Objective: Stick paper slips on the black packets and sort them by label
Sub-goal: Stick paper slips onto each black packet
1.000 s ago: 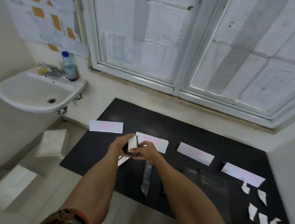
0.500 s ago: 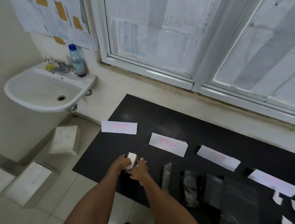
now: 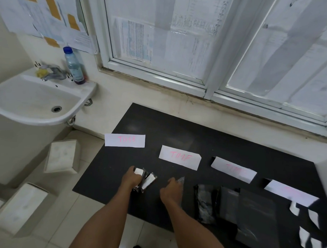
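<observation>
Head view: the left hand point(image 3: 131, 179) has its fingers curled round a small bunch of labelled packets point(image 3: 144, 181). Their white slips face up, and they sit low on the black surface point(image 3: 177, 128), at 6 o'clock from the first card point(image 3: 124, 140) marked TIME.

The right hand point(image 3: 172, 189) lies over a narrow packet point(image 3: 180, 180), with only the packet's far tip showing at 1 o'clock from the knuckles. Its long axis seems to run from 12 to 6 under the palm, at 6 o'clock from the second card point(image 3: 180, 158). I cannot tell whether these fingers pinch the packet or only rest on it.

The loose packets point(image 3: 256, 218) lie at 3 o'clock from the right hand, and the torn paper slips point(image 3: 313, 217) lie beyond them in the same direction. Both are well apart from the left hand. By my judgement the right hand is the nearer one for fetching the next slip, by sweeping out toward 3 o'clock.
</observation>
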A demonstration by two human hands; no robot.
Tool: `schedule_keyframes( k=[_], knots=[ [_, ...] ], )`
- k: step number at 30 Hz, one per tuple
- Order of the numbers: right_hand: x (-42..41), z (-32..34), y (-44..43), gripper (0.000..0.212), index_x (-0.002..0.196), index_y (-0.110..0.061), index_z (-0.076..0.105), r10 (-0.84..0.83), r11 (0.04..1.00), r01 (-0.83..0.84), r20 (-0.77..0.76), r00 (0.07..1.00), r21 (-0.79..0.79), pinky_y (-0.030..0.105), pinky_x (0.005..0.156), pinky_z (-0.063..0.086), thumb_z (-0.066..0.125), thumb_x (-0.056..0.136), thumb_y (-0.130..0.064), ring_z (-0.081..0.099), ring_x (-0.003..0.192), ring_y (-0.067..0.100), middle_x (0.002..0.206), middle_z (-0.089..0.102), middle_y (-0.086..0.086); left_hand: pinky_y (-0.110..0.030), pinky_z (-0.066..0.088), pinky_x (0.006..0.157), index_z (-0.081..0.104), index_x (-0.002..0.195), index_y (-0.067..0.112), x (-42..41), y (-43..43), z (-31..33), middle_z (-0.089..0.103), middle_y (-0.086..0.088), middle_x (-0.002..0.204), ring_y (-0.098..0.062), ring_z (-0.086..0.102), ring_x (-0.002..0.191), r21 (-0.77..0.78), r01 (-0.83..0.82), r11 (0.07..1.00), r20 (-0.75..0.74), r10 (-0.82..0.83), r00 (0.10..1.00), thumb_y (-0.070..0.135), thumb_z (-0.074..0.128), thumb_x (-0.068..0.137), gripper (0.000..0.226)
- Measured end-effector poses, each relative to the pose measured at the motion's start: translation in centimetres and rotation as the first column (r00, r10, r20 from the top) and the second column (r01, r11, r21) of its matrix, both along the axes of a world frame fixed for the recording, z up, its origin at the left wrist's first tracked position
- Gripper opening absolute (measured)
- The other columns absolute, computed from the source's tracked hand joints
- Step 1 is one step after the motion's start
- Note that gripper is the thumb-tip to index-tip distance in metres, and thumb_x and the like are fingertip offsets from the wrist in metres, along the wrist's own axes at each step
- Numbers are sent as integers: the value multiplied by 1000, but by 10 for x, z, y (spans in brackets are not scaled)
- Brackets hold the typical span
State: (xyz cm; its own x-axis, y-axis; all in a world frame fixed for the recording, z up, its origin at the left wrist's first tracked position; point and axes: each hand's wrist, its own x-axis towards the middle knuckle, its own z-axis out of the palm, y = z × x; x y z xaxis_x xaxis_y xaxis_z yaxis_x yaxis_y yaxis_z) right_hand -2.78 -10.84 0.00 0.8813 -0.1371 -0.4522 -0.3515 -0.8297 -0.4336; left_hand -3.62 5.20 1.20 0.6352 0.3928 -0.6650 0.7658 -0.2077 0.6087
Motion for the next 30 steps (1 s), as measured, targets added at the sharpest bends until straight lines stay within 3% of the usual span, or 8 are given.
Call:
schedule_keyframes(
  k=[4,7,10,16,19,22,27,30],
  knots=[
    [-6,-5,-20,64,143,-25,32,-31,998,25,-135,990,-49,42,104,39,59,86,-21,35,130,32,143,30,12,-40,32,114,23,152,13,-7,-8,-4,32,-15,152,-30,32,141,278,216,936,4,-226,974,19,53,92,67],
    [-10,-7,-23,70,147,-27,23,14,999,-20,-166,986,-33,44,106,40,57,86,-17,36,131,33,144,29,13,-40,40,108,33,148,14,-13,-16,-7,38,-10,149,-26,39,137,452,170,875,78,-229,970,16,57,92,61],
    [-15,-7,-24,70,146,-26,24,62,996,-71,-164,984,-51,43,104,41,58,86,-16,40,128,33,141,30,13,-36,43,104,50,138,16,-17,-25,-10,43,-9,144,-25,45,130,494,220,841,124,-319,940,13,51,95,43],
    [-18,-8,-30,56,139,-22,34,130,985,-146,-150,980,-97,41,102,45,53,89,-8,50,120,34,139,33,15,-36,48,95,52,129,25,-18,-23,-13,38,-9,138,-27,43,127,566,436,700,19,-539,842,15,55,90,41],
    [-20,-9,-34,51,137,-22,36,178,973,-193,-123,976,-128,39,101,45,48,90,-6,53,117,33,136,36,16,-42,38,109,32,146,27,-20,-24,-17,10,-16,158,-34,12,147,518,513,684,-59,-570,820,8,56,91,63],
    [-21,-10,-37,51,137,-21,36,193,970,-206,-104,976,-128,37,101,45,48,89,-6,53,116,33,133,37,16,-52,28,113,5,153,30,-24,-30,-20,-14,-11,161,-32,-12,149,472,551,688,-130,-564,816,7,53,92,81],
    [-19,-4,-43,64,142,-24,32,153,988,-153,-56,987,-9,35,102,44,56,85,-9,51,119,32,134,39,15,-60,14,115,-9,152,34,-23,-40,-14,-22,-11,159,-33,-17,148,508,566,649,-184,-560,808,16,59,88,95],
    [-13,9,-51,75,148,-29,24,130,991,-129,-5,992,23,35,103,41,58,83,-11,46,123,32,137,36,14,-52,14,118,-2,154,26,-9,-52,-1,-11,-8,162,-27,-9,150,551,521,651,-90,-575,813,19,51,93,81]
  ],
)
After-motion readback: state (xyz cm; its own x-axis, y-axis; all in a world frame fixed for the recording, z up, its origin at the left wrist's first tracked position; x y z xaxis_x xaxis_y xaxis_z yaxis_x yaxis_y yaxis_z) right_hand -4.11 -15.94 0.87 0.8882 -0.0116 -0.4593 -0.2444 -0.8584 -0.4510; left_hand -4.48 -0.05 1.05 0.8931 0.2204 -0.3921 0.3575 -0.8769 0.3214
